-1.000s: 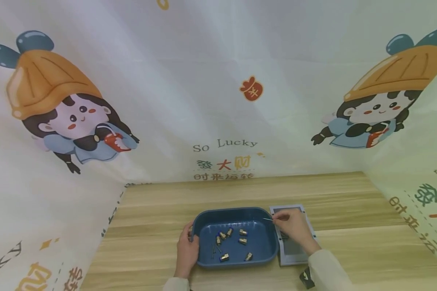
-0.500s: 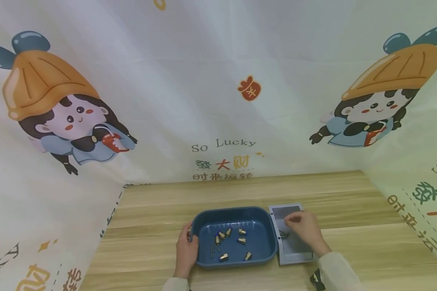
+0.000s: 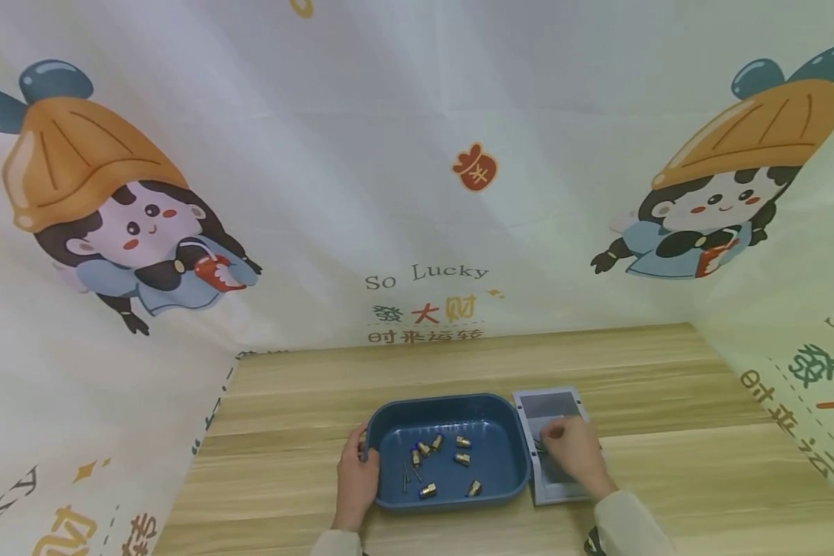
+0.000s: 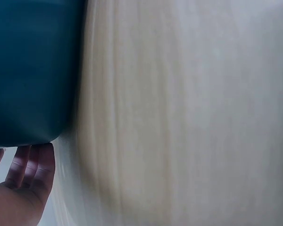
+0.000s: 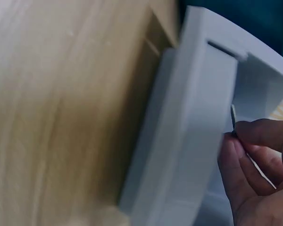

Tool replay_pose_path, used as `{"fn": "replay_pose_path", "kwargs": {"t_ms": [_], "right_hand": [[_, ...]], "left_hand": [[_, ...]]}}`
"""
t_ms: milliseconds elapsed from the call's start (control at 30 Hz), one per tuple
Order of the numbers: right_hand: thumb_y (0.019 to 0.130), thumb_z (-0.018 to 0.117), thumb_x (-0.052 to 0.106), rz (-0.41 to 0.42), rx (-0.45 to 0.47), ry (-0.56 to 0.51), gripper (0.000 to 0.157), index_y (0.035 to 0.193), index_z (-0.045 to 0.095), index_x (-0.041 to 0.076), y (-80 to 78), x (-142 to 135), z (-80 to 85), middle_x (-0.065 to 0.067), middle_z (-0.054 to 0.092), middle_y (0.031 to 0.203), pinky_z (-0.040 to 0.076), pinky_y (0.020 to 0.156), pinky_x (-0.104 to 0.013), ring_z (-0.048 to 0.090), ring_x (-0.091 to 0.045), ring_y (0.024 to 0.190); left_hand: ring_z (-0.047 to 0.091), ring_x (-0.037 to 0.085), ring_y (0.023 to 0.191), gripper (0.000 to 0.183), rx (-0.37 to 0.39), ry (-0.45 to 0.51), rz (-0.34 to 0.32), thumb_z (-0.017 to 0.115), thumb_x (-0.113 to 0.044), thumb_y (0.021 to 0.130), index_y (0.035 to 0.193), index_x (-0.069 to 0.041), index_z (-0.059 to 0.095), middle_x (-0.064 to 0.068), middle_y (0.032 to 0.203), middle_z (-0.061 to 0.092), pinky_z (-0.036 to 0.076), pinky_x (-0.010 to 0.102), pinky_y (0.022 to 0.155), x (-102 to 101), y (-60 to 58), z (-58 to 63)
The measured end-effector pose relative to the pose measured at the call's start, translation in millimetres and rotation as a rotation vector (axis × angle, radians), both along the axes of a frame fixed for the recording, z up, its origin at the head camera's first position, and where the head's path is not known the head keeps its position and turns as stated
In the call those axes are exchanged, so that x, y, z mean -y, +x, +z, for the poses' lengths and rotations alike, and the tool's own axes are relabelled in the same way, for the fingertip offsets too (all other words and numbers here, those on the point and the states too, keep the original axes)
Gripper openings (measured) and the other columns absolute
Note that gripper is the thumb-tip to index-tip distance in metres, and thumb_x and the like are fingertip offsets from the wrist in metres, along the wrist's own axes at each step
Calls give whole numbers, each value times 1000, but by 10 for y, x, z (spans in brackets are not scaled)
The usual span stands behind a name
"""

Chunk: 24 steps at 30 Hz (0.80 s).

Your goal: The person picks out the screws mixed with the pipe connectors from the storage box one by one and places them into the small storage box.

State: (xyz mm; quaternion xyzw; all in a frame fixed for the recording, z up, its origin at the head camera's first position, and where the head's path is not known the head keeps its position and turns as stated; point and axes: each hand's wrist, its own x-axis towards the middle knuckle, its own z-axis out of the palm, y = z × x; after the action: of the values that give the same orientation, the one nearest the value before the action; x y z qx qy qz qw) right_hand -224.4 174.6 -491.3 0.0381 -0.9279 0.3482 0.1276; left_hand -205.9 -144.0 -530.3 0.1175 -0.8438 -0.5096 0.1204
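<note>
Blue bin (image 3: 503, 463) gripped by left hand (image 3: 357, 472), right hand (image 3: 575, 449) pinching thin rod (image 5: 233, 115) over grey tray (image 3: 537, 485), cloth (image 3: 542, 239) reading "So Lucky"

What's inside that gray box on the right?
Thin metal pieces show in the gray box. The right hand, pinching one, covers part of its floor; what lies underneath cannot be seen.

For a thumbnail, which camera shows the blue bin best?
The head view: it shows nearly all the blue bin, gold-coloured fittings inside. The left wrist view has a cropped part; the right wrist view, only a piece past the grey tray.
</note>
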Motion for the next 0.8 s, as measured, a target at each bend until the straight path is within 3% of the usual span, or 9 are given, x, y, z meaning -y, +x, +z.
{"fn": "replay_pose_path", "kwargs": {"t_ms": [333, 800], "right_hand": [[69, 61, 2, -32, 76, 68, 7, 67, 68, 2, 11, 34, -144, -10, 66, 67, 48, 56, -36, 60, -23, 60], [66, 60, 0, -36, 87, 87, 9, 64, 68, 5, 4, 28, -209, -8, 66, 65, 49, 57, -37, 60, -22, 58]], "left_hand": [[52, 22, 81, 44, 3, 8, 6, 47, -2, 82, 126, -6, 46, 17, 98, 56, 44, 31, 65, 0, 17, 23], [52, 24, 84, 44, 5, 9, 4, 47, -2, 82, 126, -6, 46, 17, 99, 56, 45, 34, 68, -4, 19, 17]]}}
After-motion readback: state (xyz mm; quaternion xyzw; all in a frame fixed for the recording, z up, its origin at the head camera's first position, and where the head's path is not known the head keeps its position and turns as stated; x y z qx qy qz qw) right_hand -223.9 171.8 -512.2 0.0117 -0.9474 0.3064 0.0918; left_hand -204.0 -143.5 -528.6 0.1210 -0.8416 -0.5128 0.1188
